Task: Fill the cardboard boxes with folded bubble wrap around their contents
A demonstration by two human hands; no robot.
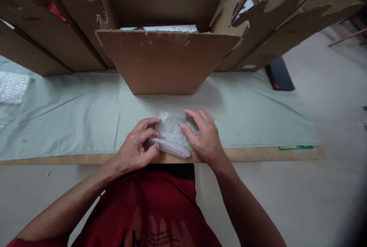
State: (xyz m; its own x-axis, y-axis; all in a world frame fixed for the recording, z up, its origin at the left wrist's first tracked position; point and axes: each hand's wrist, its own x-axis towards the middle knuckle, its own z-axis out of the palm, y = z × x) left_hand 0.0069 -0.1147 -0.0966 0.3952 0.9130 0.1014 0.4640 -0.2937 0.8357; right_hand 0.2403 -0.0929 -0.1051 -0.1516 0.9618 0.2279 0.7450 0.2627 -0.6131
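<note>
A small piece of clear bubble wrap (172, 130) lies at the front edge of the table, its near side folded into a thick roll. Whatever may be inside it cannot be made out. My left hand (142, 142) grips the left end of the roll, thumb in front and fingers curled over the top. On the other side, my right hand (203, 134) holds the wrap's right edge, with the thumb on the sheet and the fingers bent along its far side.
An open cardboard bin (169, 61) holding white boxes stands just beyond my hands. More cardboard bins (48, 36) line the back. Stacked bubble wrap sheets (13, 88) lie at far left. A dark flat case (280, 73) sits at back right. Pale green cloth (86, 124) covers the table.
</note>
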